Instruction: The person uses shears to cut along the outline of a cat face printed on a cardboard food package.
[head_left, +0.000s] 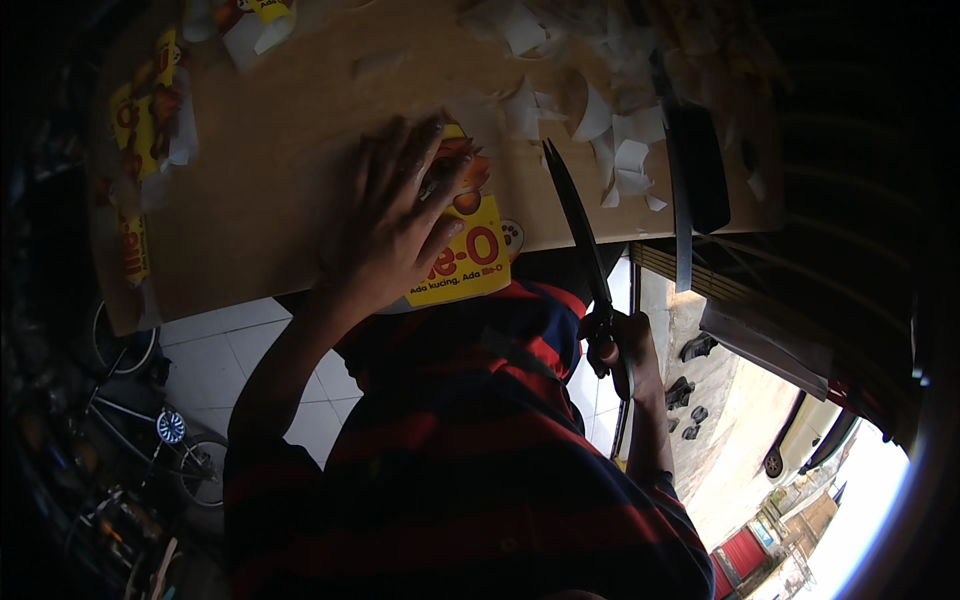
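My left hand (405, 215) lies with its fingers spread on a yellow printed sticker sheet (470, 250) with red lettering and an orange cartoon animal. The sheet rests at the near edge of a brown table top (260, 180), and part of it is hidden under the hand. In my right hand (625, 355) is a pair of long dark scissors (575, 215), gripped by the handles. Their blades point away from me, over the table's near edge to the right of the sheet, and look closed or nearly so.
White paper scraps (630, 165) lie at the table's right. Beside them is a dark flat-bladed object (697, 170). Yellow cut-outs (135, 150) line the left edge, with more at the far left. A bicycle (170, 430) stands on the tiled floor (235, 350); dark shoes (680, 390) are outside.
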